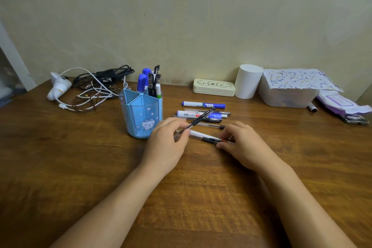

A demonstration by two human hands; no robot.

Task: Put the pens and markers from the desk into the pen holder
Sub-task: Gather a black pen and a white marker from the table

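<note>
the left hand (167, 143) is pinching a black pen (198, 121) in its fingertips, tilting it up toward the right over the desk (60, 157). the right hand (241, 143) is resting low, its fingertips closing on the end of a red pen (211, 140) lying flat beside a white pen (198, 133). the holder (142, 115) is standing just left of the left hand, holding 2 blue markers (142, 81) and about 4 pens. about 5 more are lying behind the hands.
</note>
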